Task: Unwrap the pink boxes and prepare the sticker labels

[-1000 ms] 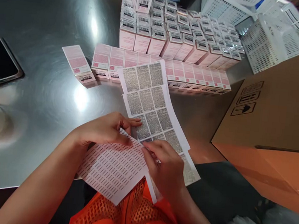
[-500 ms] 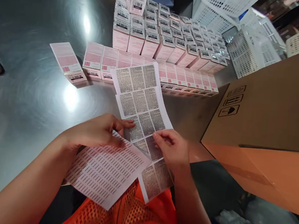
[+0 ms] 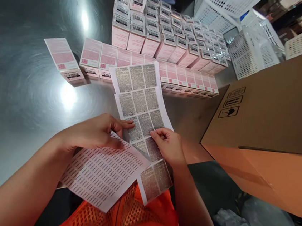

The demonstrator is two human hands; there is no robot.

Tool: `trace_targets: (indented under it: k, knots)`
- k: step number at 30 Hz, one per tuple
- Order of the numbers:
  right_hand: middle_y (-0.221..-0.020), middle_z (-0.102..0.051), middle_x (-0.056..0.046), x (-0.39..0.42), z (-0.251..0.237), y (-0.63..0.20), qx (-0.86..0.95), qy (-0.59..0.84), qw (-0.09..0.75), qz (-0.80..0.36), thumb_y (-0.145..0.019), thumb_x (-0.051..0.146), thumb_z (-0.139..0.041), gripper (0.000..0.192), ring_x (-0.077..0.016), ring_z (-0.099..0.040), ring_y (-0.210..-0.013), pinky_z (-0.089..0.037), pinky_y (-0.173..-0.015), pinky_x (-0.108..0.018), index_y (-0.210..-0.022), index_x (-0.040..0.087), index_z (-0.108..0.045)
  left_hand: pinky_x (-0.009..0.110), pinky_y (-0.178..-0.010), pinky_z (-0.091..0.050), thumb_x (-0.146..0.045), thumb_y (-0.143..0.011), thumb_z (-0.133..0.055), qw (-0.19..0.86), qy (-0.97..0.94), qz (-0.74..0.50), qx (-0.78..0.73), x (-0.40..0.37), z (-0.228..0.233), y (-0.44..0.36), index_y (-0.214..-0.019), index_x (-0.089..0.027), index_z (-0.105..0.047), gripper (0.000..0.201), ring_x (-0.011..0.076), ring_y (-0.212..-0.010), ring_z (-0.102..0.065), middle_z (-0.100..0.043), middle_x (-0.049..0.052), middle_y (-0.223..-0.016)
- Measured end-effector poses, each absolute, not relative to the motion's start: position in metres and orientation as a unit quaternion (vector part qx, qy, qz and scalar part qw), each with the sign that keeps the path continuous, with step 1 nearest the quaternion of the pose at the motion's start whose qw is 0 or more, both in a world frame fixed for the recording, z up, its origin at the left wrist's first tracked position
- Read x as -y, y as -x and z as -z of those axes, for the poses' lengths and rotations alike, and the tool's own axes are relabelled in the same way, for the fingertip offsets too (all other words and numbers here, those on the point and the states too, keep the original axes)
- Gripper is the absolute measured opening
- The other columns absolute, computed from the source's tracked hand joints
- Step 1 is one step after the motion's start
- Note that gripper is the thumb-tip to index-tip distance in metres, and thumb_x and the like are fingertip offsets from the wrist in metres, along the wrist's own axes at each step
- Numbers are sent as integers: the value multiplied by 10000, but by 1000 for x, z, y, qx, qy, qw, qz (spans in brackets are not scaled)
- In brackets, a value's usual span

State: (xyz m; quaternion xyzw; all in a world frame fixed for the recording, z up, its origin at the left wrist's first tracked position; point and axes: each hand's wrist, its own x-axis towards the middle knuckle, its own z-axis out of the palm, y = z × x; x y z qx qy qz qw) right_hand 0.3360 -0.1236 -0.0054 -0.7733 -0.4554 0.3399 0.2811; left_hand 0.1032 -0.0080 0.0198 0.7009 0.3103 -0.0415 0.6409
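The person stood at the steel table [image 3: 21, 88] with two sheets of labels in hand. The left hand [image 3: 95, 132] pinched both at once: its thumb lay on the sheet of small barcode stickers [image 3: 104, 174], which sagged off the table edge toward the orange mesh vest [image 3: 134, 219], while its fingertips pressed on the left edge of the long sheet of text labels [image 3: 139, 97]. Held that way, the long sheet was kept flat and steady. The right hand [image 3: 167, 145] was closed narrowly on that sheet's right side, thumb and forefinger nipping at the corner of one label, as one does to lift a sticker from its backing; whether the label had come free I could not tell. The far end of the sheet rested on the table, reaching to a row of pink boxes lying flat [image 3: 155, 70], faces up, with one more pink box [image 3: 63, 59] apart at the left. Behind them stood a block of upright pink boxes [image 3: 164, 35], barcodes on top. To the right sat a large cardboard carton [image 3: 271, 118], and beyond it white plastic baskets [image 3: 243, 54].
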Motion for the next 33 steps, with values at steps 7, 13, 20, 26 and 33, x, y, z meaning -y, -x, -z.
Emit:
trace_targets:
  k: [7,13,20,26,33]
  knots:
    - [-617,-632,-1,122,6,-331,465,785,272,-306,-793,352,-670,184,-156,-563,-587,-428,-580,-273,-683,206,-697,328,-1087,-424,-336,-704,-706,640,-704,42,-305,8,-19,-103,-571,-221,-600,205,272,-1459,-386,-542,-23,-1481]
    - [-797,-606,8,126,12,-330,436,816,306,-224,-678,317,-812,237,-109,-533,-547,-477,-577,-280,-729,197,-614,326,-1104,-406,-329,-693,-709,637,-710,31,-299,8,-20,-103,-585,-224,-614,178,265,-1459,-387,-550,-17,-1473]
    - [-810,-626,-12,149,-17,-286,623,667,367,-179,-878,193,-678,55,-119,-590,-641,-501,-576,-237,-912,210,-718,322,-1126,-378,-308,-669,-725,650,-696,16,-306,9,-18,-102,-591,-222,-630,149,258,-1452,-400,-561,-1,-1462]
    - [-830,-650,-47,154,-17,-270,720,618,304,-82,-942,123,-590,148,-164,-637,-766,-515,-705,-283,-1022,154,-711,313,-1098,-398,-323,-666,-732,652,-692,7,-311,10,-15,-103,-595,-220,-618,169,262,-1422,-445,-576,21,-1448]
    - [-784,-646,-32,157,-15,-260,720,637,275,-27,-932,95,-581,151,-159,-629,-717,-477,-662,-281,-947,156,-719,291,-1061,-421,-320,-674,-730,654,-692,7,-305,9,-14,-103,-591,-218,-618,173,253,-1429,-437,-580,28,-1443]
